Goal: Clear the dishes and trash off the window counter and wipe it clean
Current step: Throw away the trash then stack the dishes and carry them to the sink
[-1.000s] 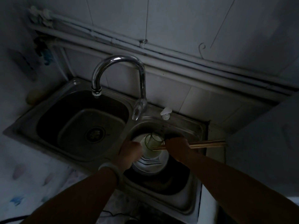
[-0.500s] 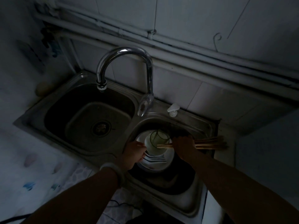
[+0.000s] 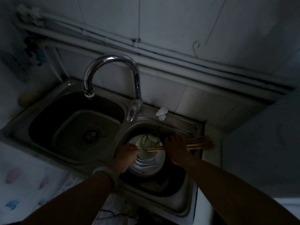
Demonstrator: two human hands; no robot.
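In the dim head view a stack of white plates (image 3: 148,165) with a bowl on top sits inside the small right basin (image 3: 186,189) of the steel sink. A clear glass (image 3: 150,141) stands in the bowl. My left hand (image 3: 125,157) grips the left edge of the plates and bowl. My right hand (image 3: 176,147) holds a bundle of wooden chopsticks (image 3: 199,142) level across the basin, their tips reaching the glass and their far ends over the sink's right rim.
The larger left basin (image 3: 73,127) has a round drain. A curved chrome tap (image 3: 112,75) arches above it, with a white soap pump (image 3: 161,113) behind the right basin. Pipes run along the tiled wall. A patterned cloth (image 3: 24,184) covers the counter at lower left.
The plates, bowl and glass have sunk a little lower into the right basin with both hands following. The chopsticks have stayed level in my right hand.
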